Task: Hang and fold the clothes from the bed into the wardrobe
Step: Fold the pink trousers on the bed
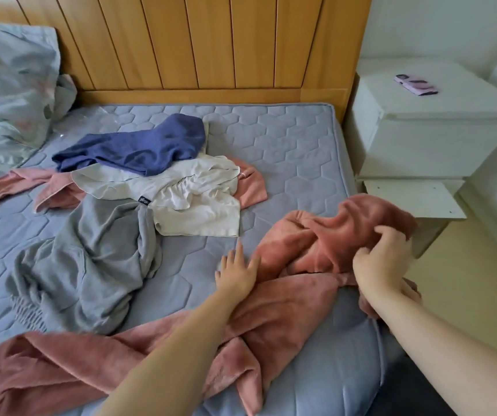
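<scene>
Pink robe (289, 304) runs lower-left to upper-right; right hand (382, 261) clutches it, left hand (238, 273) flat.

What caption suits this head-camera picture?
Right hand grips a pink fleece garment on the bed; left hand lies flat beside it.

My view: bed (295, 151) bearing pillow (10, 85), grey garment (91, 259), pink robe (271, 310), and a blue-white-pink heap (187, 190).

A fluffy pink robe (286, 298) runs off the bottom-left edge, and two forearms (181, 340) cover part of it. A lighter pink garment (251, 187) lies mostly hidden under a white top (199, 202), whose small dark label (144, 200) is unreadable. A floral pillow (10, 85) is cut off at the left edge.
</scene>
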A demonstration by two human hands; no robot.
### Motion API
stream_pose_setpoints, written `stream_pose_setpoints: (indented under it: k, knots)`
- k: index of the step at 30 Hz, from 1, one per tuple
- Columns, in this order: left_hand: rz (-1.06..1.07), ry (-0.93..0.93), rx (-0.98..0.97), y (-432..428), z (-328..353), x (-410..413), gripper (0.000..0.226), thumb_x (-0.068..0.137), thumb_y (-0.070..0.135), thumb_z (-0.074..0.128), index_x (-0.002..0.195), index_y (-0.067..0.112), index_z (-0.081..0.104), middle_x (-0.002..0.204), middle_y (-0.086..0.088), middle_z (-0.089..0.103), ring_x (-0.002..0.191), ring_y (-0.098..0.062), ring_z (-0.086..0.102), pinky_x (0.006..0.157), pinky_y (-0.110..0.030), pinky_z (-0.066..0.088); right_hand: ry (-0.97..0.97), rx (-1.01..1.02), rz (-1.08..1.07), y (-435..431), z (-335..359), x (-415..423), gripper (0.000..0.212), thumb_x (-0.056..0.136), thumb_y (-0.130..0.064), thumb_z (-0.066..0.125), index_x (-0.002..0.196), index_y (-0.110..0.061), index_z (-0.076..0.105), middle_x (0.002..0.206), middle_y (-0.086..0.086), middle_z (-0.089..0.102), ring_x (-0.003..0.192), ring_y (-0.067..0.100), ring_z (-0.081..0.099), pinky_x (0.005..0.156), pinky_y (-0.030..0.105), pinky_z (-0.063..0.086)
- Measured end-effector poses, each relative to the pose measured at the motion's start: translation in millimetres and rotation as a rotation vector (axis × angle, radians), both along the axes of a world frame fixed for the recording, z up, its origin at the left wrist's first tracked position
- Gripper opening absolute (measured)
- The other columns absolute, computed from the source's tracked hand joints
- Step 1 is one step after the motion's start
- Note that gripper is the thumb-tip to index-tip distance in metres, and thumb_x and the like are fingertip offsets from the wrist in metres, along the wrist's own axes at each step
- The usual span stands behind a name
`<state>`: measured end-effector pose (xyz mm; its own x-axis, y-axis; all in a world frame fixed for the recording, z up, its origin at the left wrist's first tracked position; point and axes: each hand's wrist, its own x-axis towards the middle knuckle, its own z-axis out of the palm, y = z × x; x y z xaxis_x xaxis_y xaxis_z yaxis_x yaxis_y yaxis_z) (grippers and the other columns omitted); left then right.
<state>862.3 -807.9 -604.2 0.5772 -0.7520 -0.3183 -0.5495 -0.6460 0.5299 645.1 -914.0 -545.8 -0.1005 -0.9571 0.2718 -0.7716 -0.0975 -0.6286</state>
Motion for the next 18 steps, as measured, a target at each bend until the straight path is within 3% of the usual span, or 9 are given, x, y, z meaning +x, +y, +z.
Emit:
stream_pose_setpoints:
  k: [4, 8, 10, 12, 14, 17, 18]
  knots:
    - [-0.069, -0.210, -0.050, 17, -47, -10, 0.057, 0.099, 0.047, 0.030, 0.151, 0.025, 0.021, 0.160, -0.003, 0.012, 0.147, -0.020, 0.004, 0.117, -0.041, 0.006, -0.065, -0.148, 0.241, -5, -6, 21, 0.055, 0.073, -0.003, 0.067, 0.124, 0.004, 0.051, 0.125, 0.025, 0.051, 0.117, 0.042, 0.047, 0.101, 0.051, 0.036]
    - [-0.087, -0.367, -0.103, 15, -57, -16, 0.061, 0.093, 0.047, 0.025, 0.150, 0.027, 0.024, 0.159, -0.006, 0.018, 0.147, -0.021, 0.008, 0.118, -0.043, 0.006, 0.287, -0.148, 0.485, -23, -15, 41, 0.064, 0.079, -0.034, 0.070, 0.133, -0.008, 0.049, 0.142, 0.018, 0.043, 0.138, 0.032, 0.032, 0.108, 0.059, 0.025]
    - [-0.095, -0.404, -0.104, 12, -57, -18, 0.064, 0.088, 0.047, 0.021, 0.149, 0.027, 0.028, 0.158, -0.006, 0.021, 0.147, -0.021, 0.010, 0.118, -0.043, 0.006, 0.499, -0.041, 0.560, -34, -20, 47, 0.058, 0.081, -0.047, 0.063, 0.128, -0.014, 0.051, 0.129, 0.009, 0.057, 0.131, 0.026, 0.043, 0.111, 0.059, 0.014]
    - [-0.091, -0.414, -0.107, 10, -57, -18, 0.066, 0.087, 0.047, 0.017, 0.148, 0.027, 0.031, 0.157, -0.005, 0.023, 0.147, -0.021, 0.012, 0.118, -0.043, 0.007, 0.694, 0.075, 0.659, -32, -23, 52, 0.039, 0.085, -0.056, 0.050, 0.102, -0.023, 0.063, 0.098, 0.002, 0.069, 0.110, 0.023, 0.057, 0.114, 0.055, 0.008]
    - [-0.085, -0.419, -0.110, 9, -60, -17, 0.067, 0.087, 0.048, 0.015, 0.147, 0.027, 0.033, 0.157, -0.004, 0.024, 0.147, -0.021, 0.013, 0.118, -0.043, 0.007, 0.825, 0.097, 0.800, -21, -33, 56, 0.044, 0.090, -0.054, 0.040, 0.088, -0.024, 0.071, 0.085, 0.002, 0.072, 0.101, 0.025, 0.061, 0.114, 0.046, 0.014]
    - [-0.075, -0.416, -0.130, 10, -61, -18, 0.068, 0.085, 0.047, 0.014, 0.146, 0.025, 0.037, 0.156, -0.005, 0.025, 0.146, -0.022, 0.014, 0.118, -0.044, 0.008, 0.794, 0.131, 0.839, -10, -29, 67, 0.060, 0.094, -0.057, 0.027, 0.097, -0.019, 0.073, 0.095, 0.008, 0.072, 0.100, 0.029, 0.063, 0.096, 0.037, 0.039]
    - [-0.071, -0.414, -0.133, 9, -60, -18, 0.069, 0.085, 0.047, 0.014, 0.145, 0.024, 0.038, 0.156, -0.006, 0.026, 0.146, -0.022, 0.015, 0.118, -0.044, 0.008, 0.781, 0.193, 0.823, -16, -25, 72, 0.062, 0.096, -0.057, 0.021, 0.106, -0.019, 0.069, 0.104, 0.010, 0.070, 0.104, 0.030, 0.061, 0.091, 0.037, 0.040]
